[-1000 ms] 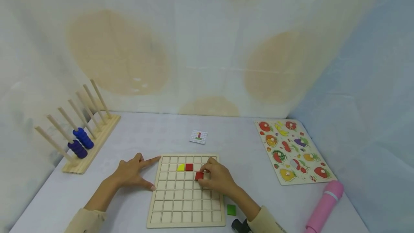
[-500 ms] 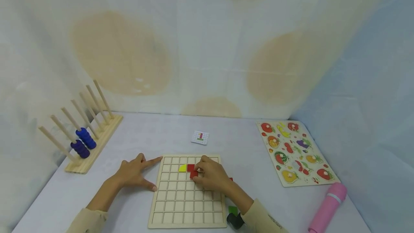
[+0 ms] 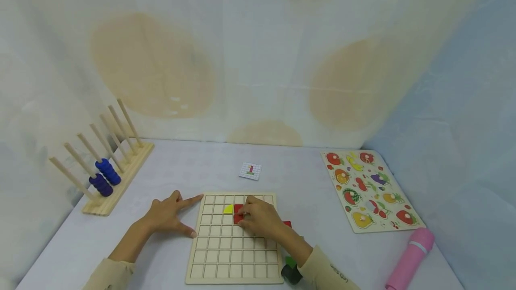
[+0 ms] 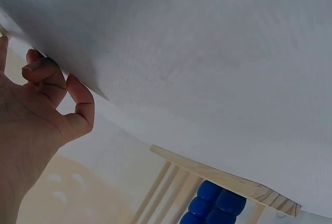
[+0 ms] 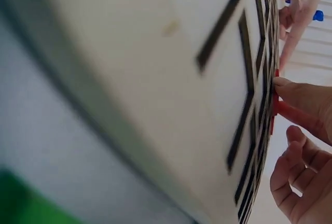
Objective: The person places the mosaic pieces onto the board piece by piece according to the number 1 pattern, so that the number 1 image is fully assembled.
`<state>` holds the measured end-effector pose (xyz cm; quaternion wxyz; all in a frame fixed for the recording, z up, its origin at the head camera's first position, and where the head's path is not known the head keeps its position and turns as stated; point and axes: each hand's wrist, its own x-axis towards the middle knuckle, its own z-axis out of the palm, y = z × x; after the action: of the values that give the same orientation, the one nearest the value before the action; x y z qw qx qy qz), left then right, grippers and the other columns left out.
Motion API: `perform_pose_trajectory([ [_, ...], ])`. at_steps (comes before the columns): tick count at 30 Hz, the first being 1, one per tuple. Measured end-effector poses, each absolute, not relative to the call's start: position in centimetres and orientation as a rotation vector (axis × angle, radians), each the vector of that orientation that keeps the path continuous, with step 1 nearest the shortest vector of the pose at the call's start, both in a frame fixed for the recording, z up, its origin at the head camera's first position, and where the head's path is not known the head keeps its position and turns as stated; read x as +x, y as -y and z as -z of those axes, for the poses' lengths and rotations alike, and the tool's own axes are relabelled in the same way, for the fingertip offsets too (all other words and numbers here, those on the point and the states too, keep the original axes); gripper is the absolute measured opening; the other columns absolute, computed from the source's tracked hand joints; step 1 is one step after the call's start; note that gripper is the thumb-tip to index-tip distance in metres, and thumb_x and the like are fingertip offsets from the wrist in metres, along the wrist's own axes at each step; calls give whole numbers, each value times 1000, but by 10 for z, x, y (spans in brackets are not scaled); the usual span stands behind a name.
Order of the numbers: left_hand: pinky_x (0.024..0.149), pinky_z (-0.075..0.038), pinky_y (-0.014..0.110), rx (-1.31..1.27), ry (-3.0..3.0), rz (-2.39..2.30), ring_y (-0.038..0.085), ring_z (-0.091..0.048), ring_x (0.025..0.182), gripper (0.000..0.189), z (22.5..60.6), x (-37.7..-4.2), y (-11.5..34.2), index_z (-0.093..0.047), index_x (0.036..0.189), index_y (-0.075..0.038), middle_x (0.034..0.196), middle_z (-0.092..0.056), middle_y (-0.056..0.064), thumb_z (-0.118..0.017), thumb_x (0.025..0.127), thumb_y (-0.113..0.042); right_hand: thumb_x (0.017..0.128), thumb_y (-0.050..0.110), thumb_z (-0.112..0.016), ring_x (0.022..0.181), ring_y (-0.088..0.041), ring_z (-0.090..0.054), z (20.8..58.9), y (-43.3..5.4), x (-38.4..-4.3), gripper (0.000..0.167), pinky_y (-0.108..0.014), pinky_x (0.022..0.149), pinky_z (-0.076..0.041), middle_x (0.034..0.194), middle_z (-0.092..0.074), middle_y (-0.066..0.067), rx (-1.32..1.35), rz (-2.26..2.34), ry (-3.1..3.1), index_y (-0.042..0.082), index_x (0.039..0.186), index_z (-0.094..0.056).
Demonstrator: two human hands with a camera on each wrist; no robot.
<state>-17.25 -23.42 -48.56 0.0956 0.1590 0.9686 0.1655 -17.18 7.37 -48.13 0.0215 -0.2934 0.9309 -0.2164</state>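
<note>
My left hand [image 3: 167, 215] steadies a wooden grid board [image 3: 234, 254], its index fingertip at the far left corner and its thumb tip at the left edge. In the left wrist view the other fingers of that hand [image 4: 36, 110] are bent. My right hand [image 3: 260, 219] pinches a red square tile [image 3: 238, 219] low over a cell, with thumb and index fingertip on it in the right wrist view. Directly beyond lies another red tile [image 3: 238, 208], beside a yellow tile [image 3: 228, 209] with a slanted side. A small patterned card [image 3: 250, 171] lies behind the board.
Right of the board, another red tile [image 3: 287, 224] and a green tile [image 3: 291, 262] show partly past the right arm. A peg stand [image 3: 121, 182] with blue beads stands at left. A fruit puzzle board [image 3: 371, 191] and a pink cylinder [image 3: 409, 261] lie at right.
My right hand has carried the red tile leftward across the board, to just below the other red tile. The left hand keeps its place at the board's edge.
</note>
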Motion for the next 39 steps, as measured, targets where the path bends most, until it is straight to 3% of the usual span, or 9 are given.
perform_pose_trajectory([
  [6,67,-23,37,467,-2875,-487,15,-39,74,109,485,-172,235,-46,149,-31,92,-40,1,-81,54,-74,83,32,-81,71,-2,-43,485,-74,-171,23,-18,63,-38,86,-54,9,-848,690,-2899,20,102,-79],
  [14,67,-22,37,472,-2873,-499,15,-39,73,109,487,-172,234,-46,149,-31,92,-39,1,-80,55,-74,83,38,-79,70,-3,-43,485,-80,-165,37,-18,60,-38,88,-51,8,-821,723,-2830,22,116,-74],
  [20,66,-22,37,490,-2879,-503,14,-38,71,109,489,-174,235,-46,149,-31,92,-38,0,-79,54,-76,82,36,-81,80,-8,-48,480,-103,-161,43,-20,66,-40,95,-54,3,-828,953,-2681,21,121,-71],
  [39,65,-23,36,514,-2880,-479,13,-38,72,110,491,-174,237,-46,149,-31,91,-38,0,-77,55,-78,79,27,-84,73,-12,-43,496,-190,-153,41,-20,62,-37,86,-54,-7,-705,1294,-2631,9,114,-73],
])
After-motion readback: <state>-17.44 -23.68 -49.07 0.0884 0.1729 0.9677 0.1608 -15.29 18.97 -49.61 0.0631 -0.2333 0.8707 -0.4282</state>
